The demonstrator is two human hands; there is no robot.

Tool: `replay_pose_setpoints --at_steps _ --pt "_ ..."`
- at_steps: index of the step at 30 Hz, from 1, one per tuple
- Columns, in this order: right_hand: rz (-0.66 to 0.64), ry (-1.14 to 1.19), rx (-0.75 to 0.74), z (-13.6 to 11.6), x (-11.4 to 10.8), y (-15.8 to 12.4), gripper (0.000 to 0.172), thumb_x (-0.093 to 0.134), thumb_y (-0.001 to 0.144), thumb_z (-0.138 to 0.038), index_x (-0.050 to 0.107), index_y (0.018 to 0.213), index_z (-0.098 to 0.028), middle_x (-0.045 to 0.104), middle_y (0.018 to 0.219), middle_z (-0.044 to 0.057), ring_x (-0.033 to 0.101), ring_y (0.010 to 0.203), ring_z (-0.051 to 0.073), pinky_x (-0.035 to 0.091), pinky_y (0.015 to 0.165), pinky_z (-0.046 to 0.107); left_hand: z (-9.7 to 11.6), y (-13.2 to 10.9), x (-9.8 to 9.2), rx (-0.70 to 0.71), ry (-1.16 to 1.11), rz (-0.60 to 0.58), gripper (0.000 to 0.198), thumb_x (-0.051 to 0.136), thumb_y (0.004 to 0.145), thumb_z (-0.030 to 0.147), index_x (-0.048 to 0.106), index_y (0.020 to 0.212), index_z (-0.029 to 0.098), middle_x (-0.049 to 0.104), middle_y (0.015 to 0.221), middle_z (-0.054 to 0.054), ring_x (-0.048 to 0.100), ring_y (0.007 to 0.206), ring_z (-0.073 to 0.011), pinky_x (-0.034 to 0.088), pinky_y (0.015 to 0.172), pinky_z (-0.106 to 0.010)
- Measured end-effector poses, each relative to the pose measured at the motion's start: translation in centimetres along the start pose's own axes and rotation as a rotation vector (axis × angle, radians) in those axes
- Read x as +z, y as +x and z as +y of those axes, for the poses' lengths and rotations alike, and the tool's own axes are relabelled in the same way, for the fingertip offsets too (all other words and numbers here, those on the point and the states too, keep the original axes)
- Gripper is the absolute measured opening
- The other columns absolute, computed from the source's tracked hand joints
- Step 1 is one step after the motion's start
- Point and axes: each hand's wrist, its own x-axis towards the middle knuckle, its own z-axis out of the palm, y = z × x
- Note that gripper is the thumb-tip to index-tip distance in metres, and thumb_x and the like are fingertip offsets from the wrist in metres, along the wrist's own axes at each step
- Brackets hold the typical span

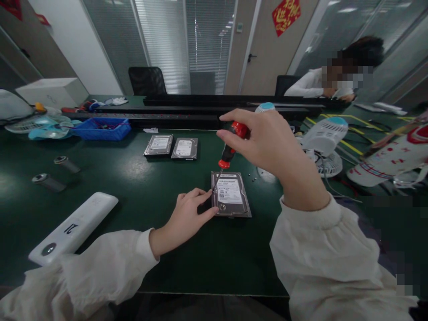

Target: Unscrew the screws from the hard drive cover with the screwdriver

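My right hand (259, 138) is closed around the red and black handle of a screwdriver (228, 154), thumb and index finger on the handle's upper part. The screwdriver is tilted, and its thin shaft reaches down to the left edge of a hard drive (236, 207), label side up. My left hand (189, 211) lies beside that drive, holding its left edge with the index fingertip near the screwdriver's tip and the thumb at the lower left corner. Several small screws (253, 179) lie just right of the drive.
Two more hard drives (184, 148) lie farther back. Left are a white power bank (75, 227), two metal cylinders (48, 182) and a blue basket (103, 129). A small white fan (326, 138) and a patterned white tumbler (374, 167) stand right. Another person (307, 84) sits across the table.
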Motion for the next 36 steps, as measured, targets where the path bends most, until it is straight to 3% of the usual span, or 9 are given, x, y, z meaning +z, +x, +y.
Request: replay_pose_setpoints --at_steps 3,6,11,15,18,26,28,31,36 --pt "-0.042 0.099 -0.089 0.14 -0.25 -0.09 0.052 0.060 0.100 -0.033 0.068 0.149 -0.018 0.082 0.112 0.011 0.075 0.102 0.031 0.059 0.092 0.048 0.06 0.00 -0.08 -0.008 -0.005 -0.013 0.049 0.065 0.106 0.047 0.066 0.151 0.027 0.071 0.135 -0.008 0.066 0.125 -0.0303 0.049 0.109 -0.051" --pt "-0.034 0.127 -0.115 0.27 -0.30 -0.11 0.053 0.056 0.103 -0.037 0.066 0.152 -0.018 0.078 0.134 0.012 0.073 0.116 0.034 0.058 0.100 0.053 0.14 0.02 -0.11 0.000 -0.004 -0.013 0.049 0.064 0.107 0.046 0.066 0.151 0.026 0.071 0.134 -0.008 0.066 0.125 -0.0305 0.049 0.110 -0.052" --pt "-0.006 0.061 -0.043 0.40 -0.01 0.09 0.055 0.063 0.102 -0.048 0.072 0.145 -0.015 0.081 0.127 0.015 0.077 0.105 0.035 0.061 0.091 0.053 0.12 0.02 -0.12 0.007 -0.011 -0.007 0.049 0.065 0.106 0.045 0.065 0.152 0.028 0.072 0.132 -0.007 0.067 0.125 -0.0299 0.050 0.109 -0.050" --pt "-0.042 0.095 -0.114 0.45 -0.08 0.04 0.058 0.059 0.098 -0.028 0.062 0.155 -0.016 0.072 0.148 0.012 0.071 0.128 0.035 0.056 0.111 0.055 0.19 0.05 -0.17 0.000 -0.016 -0.010 0.049 0.067 0.105 0.044 0.066 0.151 0.026 0.072 0.133 -0.007 0.067 0.124 -0.0297 0.049 0.108 -0.050" --pt "-0.041 0.063 -0.099 0.42 0.06 0.03 0.057 0.055 0.102 -0.033 0.061 0.155 -0.014 0.067 0.155 0.013 0.066 0.138 0.037 0.050 0.118 0.059 0.35 0.11 -0.19 -0.004 -0.015 -0.010 0.049 0.069 0.105 0.041 0.066 0.150 0.024 0.072 0.133 -0.007 0.067 0.124 -0.0298 0.048 0.109 -0.051" --pt "-0.055 0.177 -0.150 0.18 0.39 0.18 0.065 0.055 0.093 -0.024 0.047 0.157 -0.016 0.069 0.136 0.015 0.068 0.112 0.029 0.056 0.100 0.046 0.27 0.11 -0.20 -0.015 -0.034 -0.021 0.051 0.069 0.105 0.042 0.064 0.153 0.024 0.072 0.132 -0.007 0.066 0.124 -0.0293 0.047 0.109 -0.050" --pt "-0.059 0.150 -0.128 -0.11 0.36 0.18 0.054 0.053 0.098 -0.030 0.052 0.151 -0.016 0.069 0.134 0.015 0.068 0.108 0.029 0.055 0.096 0.046 0.24 0.10 -0.16 -0.005 -0.032 -0.017 0.051 0.068 0.105 0.043 0.064 0.152 0.024 0.072 0.133 -0.007 0.066 0.125 -0.0296 0.047 0.110 -0.051" --pt "-0.054 0.034 -0.031 -0.32 0.25 0.21 0.040 0.055 0.103 -0.045 0.065 0.134 -0.020 0.074 0.106 0.010 0.068 0.093 0.028 0.052 0.088 0.044 0.23 0.08 -0.13 0.001 -0.028 -0.010 0.050 0.067 0.106 0.044 0.065 0.152 0.024 0.072 0.134 -0.007 0.066 0.127 -0.0301 0.047 0.110 -0.051" --pt "-0.076 0.077 -0.023 0.31 -0.42 0.18 0.049 0.067 0.095 -0.039 0.063 0.139 -0.019 0.074 0.107 0.009 0.063 0.082 0.023 0.049 0.077 0.038 0.14 0.03 -0.22 0.007 -0.036 -0.014 0.051 0.066 0.106 0.046 0.064 0.153 0.026 0.072 0.135 -0.006 0.066 0.126 -0.0297 0.048 0.109 -0.051"
